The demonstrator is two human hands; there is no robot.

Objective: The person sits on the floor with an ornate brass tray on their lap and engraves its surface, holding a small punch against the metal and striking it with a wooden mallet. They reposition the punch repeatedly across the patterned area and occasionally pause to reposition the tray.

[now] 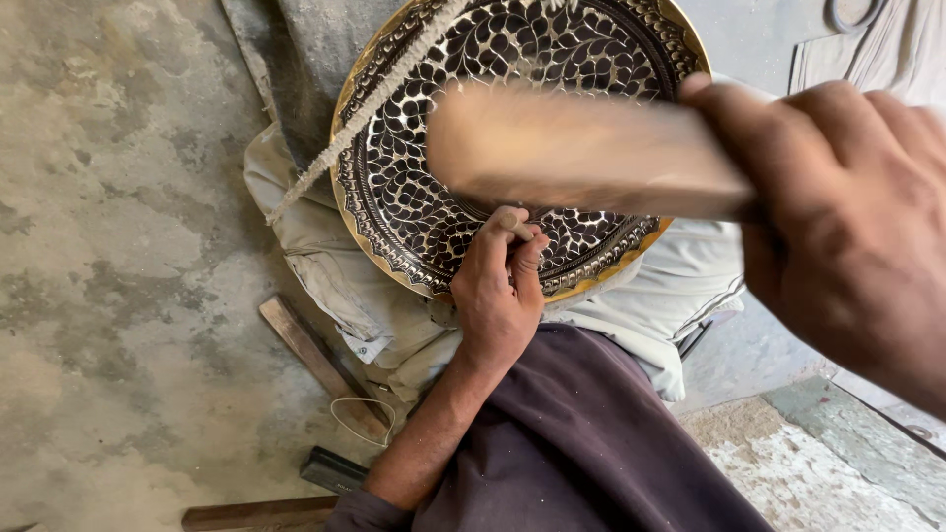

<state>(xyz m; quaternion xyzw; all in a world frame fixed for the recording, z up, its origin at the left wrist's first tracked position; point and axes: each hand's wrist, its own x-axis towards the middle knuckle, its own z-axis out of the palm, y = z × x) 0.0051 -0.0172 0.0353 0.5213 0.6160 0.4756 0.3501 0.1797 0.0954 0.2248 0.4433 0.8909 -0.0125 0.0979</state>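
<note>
The person is holding a round engraved brass plate (pixel 463 128), black with a pale leaf pattern and a gold rim, propped on a cloth-covered pad (pixel 650 305) in the upper middle of the frame. The left hand (pixel 498 291), at centre, is pinching a small slim tool (pixel 514 223) between thumb and curled fingers, its tip touching the plate's lower part just inside the rim. The right hand (pixel 852 227), large at the right edge, is wrapped tightly around the handle of a wooden mallet (pixel 572 148), whose long axis is running leftward across the frame, its head hovering above and slightly left of the small tool. The mallet is blurring, so its exact shape is hard to make out; the plate's top is cut off. A frayed cord (pixel 365 108) is crossing the plate's upper left. Wooden strips (pixel 320 360) are lying on the concrete floor (pixel 118 246) at lower left.
</note>
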